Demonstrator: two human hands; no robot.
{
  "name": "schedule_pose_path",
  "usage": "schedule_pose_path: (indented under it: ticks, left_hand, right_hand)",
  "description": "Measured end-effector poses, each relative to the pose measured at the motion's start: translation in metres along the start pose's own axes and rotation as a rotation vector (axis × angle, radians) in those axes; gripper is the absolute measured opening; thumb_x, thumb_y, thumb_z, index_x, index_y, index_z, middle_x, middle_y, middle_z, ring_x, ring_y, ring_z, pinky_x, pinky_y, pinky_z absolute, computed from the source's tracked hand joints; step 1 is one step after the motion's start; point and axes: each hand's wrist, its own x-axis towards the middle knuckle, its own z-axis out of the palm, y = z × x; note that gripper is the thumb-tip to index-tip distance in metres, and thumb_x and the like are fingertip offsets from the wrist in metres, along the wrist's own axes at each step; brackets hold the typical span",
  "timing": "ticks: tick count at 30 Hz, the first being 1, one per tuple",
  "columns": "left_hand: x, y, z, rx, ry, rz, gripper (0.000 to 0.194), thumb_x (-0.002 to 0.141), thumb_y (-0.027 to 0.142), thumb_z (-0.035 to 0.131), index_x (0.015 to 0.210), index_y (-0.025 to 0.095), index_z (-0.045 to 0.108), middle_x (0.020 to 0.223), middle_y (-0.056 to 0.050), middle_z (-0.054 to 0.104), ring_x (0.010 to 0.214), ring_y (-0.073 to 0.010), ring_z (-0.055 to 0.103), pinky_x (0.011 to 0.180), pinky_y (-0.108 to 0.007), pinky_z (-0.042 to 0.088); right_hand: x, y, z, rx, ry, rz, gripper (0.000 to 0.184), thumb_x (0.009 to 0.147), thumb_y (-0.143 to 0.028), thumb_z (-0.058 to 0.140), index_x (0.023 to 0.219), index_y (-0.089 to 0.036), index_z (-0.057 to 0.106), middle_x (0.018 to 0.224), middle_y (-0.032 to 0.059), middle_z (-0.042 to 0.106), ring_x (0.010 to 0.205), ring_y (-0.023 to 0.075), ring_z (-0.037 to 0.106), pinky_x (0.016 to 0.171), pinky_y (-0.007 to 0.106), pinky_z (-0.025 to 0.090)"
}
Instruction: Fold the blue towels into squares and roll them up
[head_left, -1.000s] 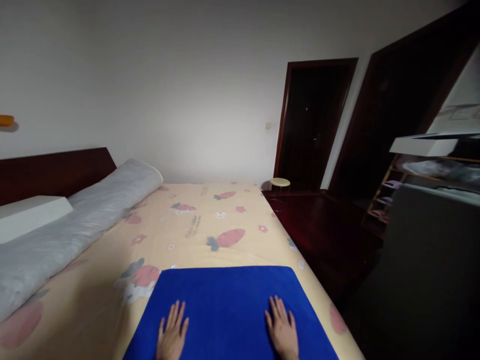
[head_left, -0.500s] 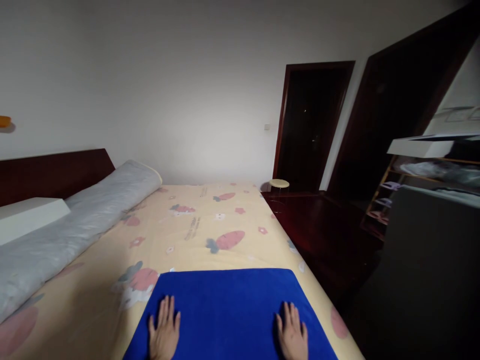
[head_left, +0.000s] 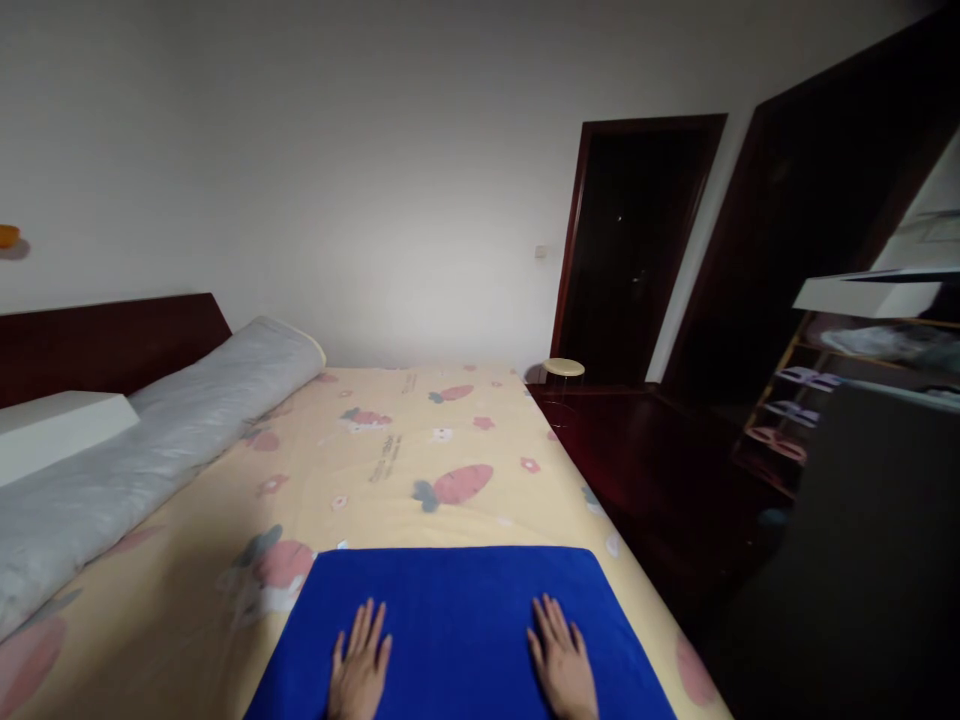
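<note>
A blue cloth lies flat and smooth on the bed, its far edge straight and its near part cut off by the frame. On its left half rests my left hand, palm down with the fingers stretched out. My right hand lies palm down on the right half, fingers straight and angled a little inward. Neither hand holds anything. Under the cloth is a cream bedsheet printed with carrots, rabbits and flowers.
Along the bed's left side run a grey rolled bedding and a white box, before a dark headboard. To the right are a round stool, a shoe rack and a dark grey panel. A dark door stands beyond.
Both hands have slid inward over the blue cloth, the left one to the right and the right one to the left. The view has shifted slightly.
</note>
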Motion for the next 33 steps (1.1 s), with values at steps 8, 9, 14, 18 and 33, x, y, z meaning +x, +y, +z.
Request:
schedule_pose_path:
  ticks: [8, 9, 14, 18, 33]
  left_hand:
    - [0.003, -0.119, 0.016, 0.103, 0.203, -0.313, 0.057, 0.093, 0.039, 0.025, 0.148, 0.027, 0.03, 0.155, -0.003, 0.035, 0.146, -0.0212, 0.025, 0.117, -0.051, 0.021]
    - [0.004, -0.111, 0.018, 0.112, 0.214, -0.315, 0.057, 0.093, 0.039, 0.024, 0.148, 0.026, 0.029, 0.156, -0.004, 0.034, 0.146, -0.0223, 0.024, 0.118, -0.054, 0.019]
    - [0.009, -0.004, 0.035, 0.019, 0.106, 0.054, 0.053, 0.094, 0.034, 0.024, 0.147, 0.032, 0.024, 0.157, 0.002, 0.028, 0.145, -0.0221, 0.027, 0.118, -0.051, 0.025]
    - [0.018, 0.076, 0.045, -0.109, -0.002, 0.343, 0.057, 0.093, 0.028, 0.031, 0.147, 0.036, 0.015, 0.157, 0.005, 0.025, 0.145, -0.0225, 0.027, 0.118, -0.049, 0.028]
    - [0.106, -0.026, 0.002, 0.02, 0.123, -0.006, 0.054, 0.096, 0.043, 0.022, 0.149, 0.031, 0.025, 0.159, -0.001, 0.026, 0.147, -0.0199, 0.024, 0.118, -0.049, 0.021]
  right_hand:
    - [-0.006, 0.097, -0.004, -0.112, 0.178, 0.226, 0.074, 0.087, -0.054, 0.021, 0.142, -0.011, 0.045, 0.152, 0.012, 0.037, 0.142, 0.029, 0.03, 0.114, 0.052, 0.025]
    - [-0.006, 0.085, -0.001, -0.094, 0.197, 0.216, 0.074, 0.088, -0.054, 0.02, 0.142, -0.01, 0.046, 0.151, 0.0128, 0.038, 0.142, 0.0297, 0.031, 0.114, 0.053, 0.025]
    - [-0.006, -0.025, 0.036, 0.146, 0.071, -0.167, 0.057, 0.094, -0.051, 0.032, 0.143, -0.025, 0.046, 0.151, 0.0038, 0.039, 0.139, 0.027, 0.036, 0.113, 0.047, 0.033]
    - [0.004, -0.101, 0.06, 0.249, -0.082, -0.419, 0.052, 0.093, -0.041, 0.042, 0.143, -0.029, 0.044, 0.148, 0.0024, 0.04, 0.135, 0.0278, 0.042, 0.11, 0.045, 0.04]
    - [0.092, 0.003, 0.005, 0.037, -0.047, -0.113, 0.059, 0.096, -0.053, 0.03, 0.148, -0.025, 0.034, 0.154, 0.003, 0.033, 0.144, 0.0213, 0.027, 0.118, 0.047, 0.021]
